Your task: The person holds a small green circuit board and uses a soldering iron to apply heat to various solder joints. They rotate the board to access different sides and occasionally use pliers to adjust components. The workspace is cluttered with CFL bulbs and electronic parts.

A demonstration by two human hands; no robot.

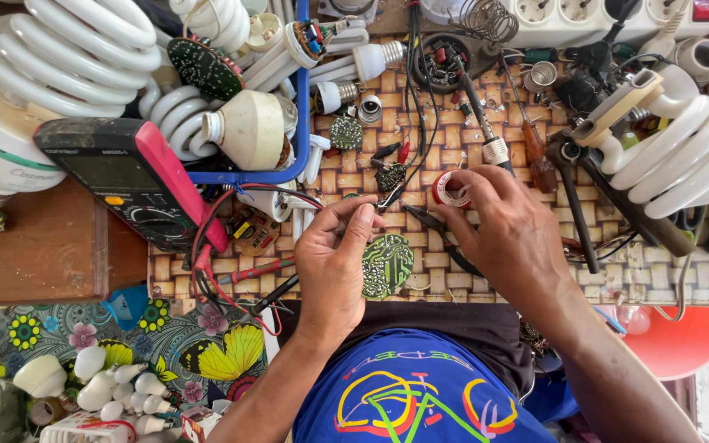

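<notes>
A woven mat (420, 135) in tan and brown squares covers my work surface, lit evenly by daylight. To my left sits a plain wooden block (30, 246), and below it a cloth (198, 340) printed with bright flowers and butterflies. A red plastic bowl (687, 340) sits low on my right.

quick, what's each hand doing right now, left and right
Left hand: closed, pinching a round green circuit board.
Right hand: closed, fingers gripping a small red-and-white spool.
</notes>
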